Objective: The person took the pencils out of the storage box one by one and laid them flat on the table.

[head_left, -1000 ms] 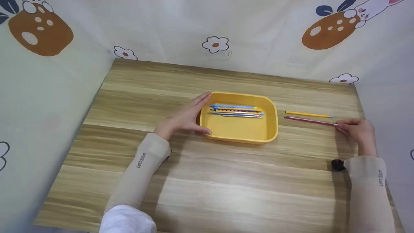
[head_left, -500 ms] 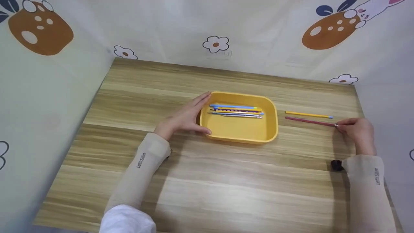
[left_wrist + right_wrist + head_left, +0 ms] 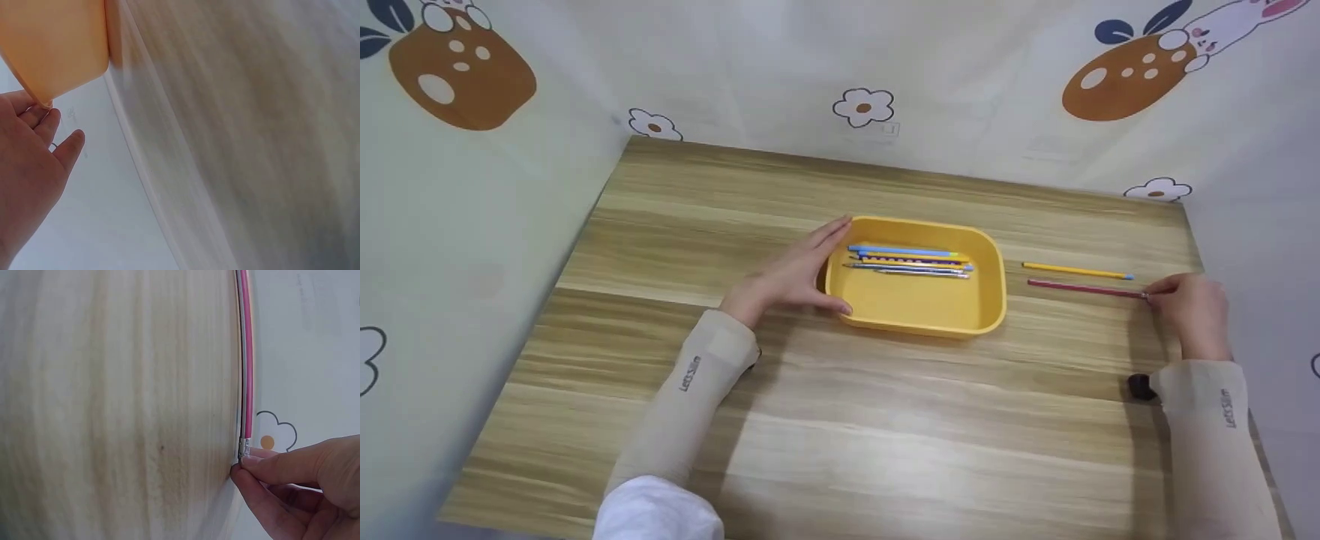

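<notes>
While right hand [image 3: 1189, 307] pinches red pencil [image 3: 1084, 289] by metal end, shaft beyond fingertips [image 3: 252, 461], left hand [image 3: 787, 281] splayed against yellow tray [image 3: 913, 301]

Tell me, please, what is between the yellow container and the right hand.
In the head view: the red pencil, pinched by the right hand, and, just beyond it, a blue-ended yellow pencil.

- By the right hand [image 3: 1191, 311], the red pencil [image 3: 1087, 289] is drawn slightly farther from the yellow tray [image 3: 915, 306] than a second ago.
- The gap between it and the yellow pencil [image 3: 1078, 271] is widened, and its tray-side end is now set back behind the yellow one's.
- It is turned slightly, more nearly parallel to the yellow pencil.
- The right sleeve [image 3: 1215, 450] is swung a little inward.
</notes>
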`<state>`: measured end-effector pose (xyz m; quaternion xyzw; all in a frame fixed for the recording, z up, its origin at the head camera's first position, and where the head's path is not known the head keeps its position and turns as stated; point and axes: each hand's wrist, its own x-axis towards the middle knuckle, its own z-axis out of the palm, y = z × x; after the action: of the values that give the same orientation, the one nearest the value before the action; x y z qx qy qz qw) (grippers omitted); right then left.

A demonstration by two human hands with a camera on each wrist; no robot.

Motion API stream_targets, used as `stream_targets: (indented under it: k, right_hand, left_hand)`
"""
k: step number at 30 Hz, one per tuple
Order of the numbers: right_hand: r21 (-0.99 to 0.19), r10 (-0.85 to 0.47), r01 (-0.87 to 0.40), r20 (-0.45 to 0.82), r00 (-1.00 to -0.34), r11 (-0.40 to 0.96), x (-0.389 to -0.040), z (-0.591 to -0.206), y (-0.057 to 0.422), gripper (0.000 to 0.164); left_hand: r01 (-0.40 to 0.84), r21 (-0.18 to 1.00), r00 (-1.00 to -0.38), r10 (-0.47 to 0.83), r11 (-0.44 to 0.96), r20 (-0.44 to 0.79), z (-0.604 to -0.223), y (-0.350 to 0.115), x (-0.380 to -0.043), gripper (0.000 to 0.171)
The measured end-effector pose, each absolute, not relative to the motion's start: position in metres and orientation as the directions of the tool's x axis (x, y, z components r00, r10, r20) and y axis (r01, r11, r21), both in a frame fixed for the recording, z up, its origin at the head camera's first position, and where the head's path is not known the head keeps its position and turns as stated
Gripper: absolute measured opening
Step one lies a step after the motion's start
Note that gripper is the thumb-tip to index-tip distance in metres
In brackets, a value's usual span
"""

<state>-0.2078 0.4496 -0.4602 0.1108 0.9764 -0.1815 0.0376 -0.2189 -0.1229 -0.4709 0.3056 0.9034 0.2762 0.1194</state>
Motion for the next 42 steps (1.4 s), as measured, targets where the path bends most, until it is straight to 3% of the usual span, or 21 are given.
stream_targets:
  k: [18, 42]
  right_hand:
    - [-0.287, 0.193, 0.209, -0.084, -0.978, 0.935, -0.208, -0.459, 0.445, 0.017]
    - [-0.439, 0.263, 0.328, -0.205, -0.943, 0.836, -0.199, -0.439, 0.45, 0.035]
  left_hand:
    - [0.465, 0.566, -0.795, 0.602, 0.681, -0.071, -0.469, -0.122, -0.218, 0.127]
    - [0.479, 0.552, -0.787, 0.612, 0.683, -0.074, -0.47, -0.123, -0.22, 0.129]
